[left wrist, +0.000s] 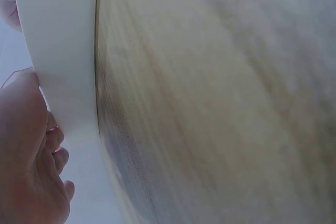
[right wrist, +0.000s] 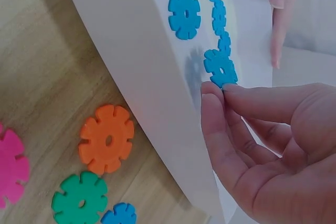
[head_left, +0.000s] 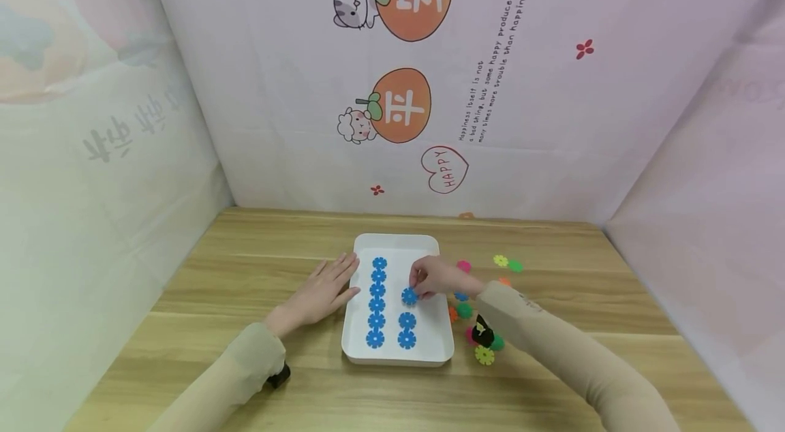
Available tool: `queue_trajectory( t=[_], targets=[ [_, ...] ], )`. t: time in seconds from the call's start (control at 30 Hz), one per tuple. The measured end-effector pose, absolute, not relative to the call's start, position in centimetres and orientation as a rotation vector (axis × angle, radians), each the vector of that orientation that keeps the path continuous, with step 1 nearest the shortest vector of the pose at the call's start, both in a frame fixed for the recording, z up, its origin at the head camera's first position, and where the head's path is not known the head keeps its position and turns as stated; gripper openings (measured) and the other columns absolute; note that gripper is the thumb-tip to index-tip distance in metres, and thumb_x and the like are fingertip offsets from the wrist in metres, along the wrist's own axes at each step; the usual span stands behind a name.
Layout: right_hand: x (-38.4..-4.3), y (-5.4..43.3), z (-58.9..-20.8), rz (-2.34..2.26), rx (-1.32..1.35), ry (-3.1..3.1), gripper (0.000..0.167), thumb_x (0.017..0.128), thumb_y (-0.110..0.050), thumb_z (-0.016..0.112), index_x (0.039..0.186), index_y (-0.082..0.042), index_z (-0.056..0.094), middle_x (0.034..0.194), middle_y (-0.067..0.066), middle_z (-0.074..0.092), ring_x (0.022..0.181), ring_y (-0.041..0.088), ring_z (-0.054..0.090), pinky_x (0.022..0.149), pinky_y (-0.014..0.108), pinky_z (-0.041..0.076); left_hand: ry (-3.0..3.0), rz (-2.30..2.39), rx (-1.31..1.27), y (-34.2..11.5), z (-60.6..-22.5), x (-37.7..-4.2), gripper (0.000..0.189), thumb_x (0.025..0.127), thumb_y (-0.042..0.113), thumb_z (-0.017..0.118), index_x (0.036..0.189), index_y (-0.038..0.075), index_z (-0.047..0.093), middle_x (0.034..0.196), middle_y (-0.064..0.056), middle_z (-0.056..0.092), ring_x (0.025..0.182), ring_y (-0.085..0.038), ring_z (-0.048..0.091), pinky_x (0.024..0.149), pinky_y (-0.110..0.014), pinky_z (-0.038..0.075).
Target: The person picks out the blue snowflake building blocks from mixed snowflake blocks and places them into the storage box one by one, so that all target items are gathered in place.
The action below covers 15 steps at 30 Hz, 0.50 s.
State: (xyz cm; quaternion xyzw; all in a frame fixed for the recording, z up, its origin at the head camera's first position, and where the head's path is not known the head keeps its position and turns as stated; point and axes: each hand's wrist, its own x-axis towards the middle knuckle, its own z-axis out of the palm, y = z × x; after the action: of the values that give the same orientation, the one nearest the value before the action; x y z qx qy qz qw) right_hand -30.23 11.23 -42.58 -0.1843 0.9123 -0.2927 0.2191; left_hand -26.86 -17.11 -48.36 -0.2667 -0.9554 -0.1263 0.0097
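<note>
A white tray [head_left: 398, 245] lies on the table, with a column of several blue notched snowflake discs [head_left: 377, 290] along its left side. Two more blue discs [head_left: 407, 330] lie front right inside it. My right hand [head_left: 434, 276] pinches another blue snowflake disc [right wrist: 220, 67] by its edge between thumb and fingertips, above the tray beyond those two. My left hand [head_left: 328, 287] rests against the tray's left edge with fingers extended. In the left wrist view, this hand [left wrist: 29, 156] appears beside the tray's outer wall [left wrist: 60, 51].
Loose discs lie on the table right of the tray: orange [right wrist: 107, 139], green [right wrist: 80, 199], pink [right wrist: 10, 167], blue [right wrist: 119, 214] and yellow [head_left: 484, 355], partly below the right forearm. Printed cloth walls [head_left: 276, 112] enclose the wooden table [head_left: 294, 221] at the back and sides.
</note>
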Motion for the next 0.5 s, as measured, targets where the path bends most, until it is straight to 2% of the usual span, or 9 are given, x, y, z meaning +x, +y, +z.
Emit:
queue_trajectory(
  t=[0.5],
  targets=[
    [-29.90,10.60,-43.48,-0.778,-0.506,2.505,0.005,0.089,-0.001,0.070,0.090,-0.004,0.066,0.081,0.005,0.068,0.071,0.018,0.068,0.071,0.029,0.061,-2.991,-0.400,-0.828,-17.08,-48.32,-26.96,0.068,0.106,0.050,0.035,0.159,0.011,0.017,0.167,-0.007,0.016,0.156,-0.029,0.017,0.125,-0.058,0.015]
  ],
)
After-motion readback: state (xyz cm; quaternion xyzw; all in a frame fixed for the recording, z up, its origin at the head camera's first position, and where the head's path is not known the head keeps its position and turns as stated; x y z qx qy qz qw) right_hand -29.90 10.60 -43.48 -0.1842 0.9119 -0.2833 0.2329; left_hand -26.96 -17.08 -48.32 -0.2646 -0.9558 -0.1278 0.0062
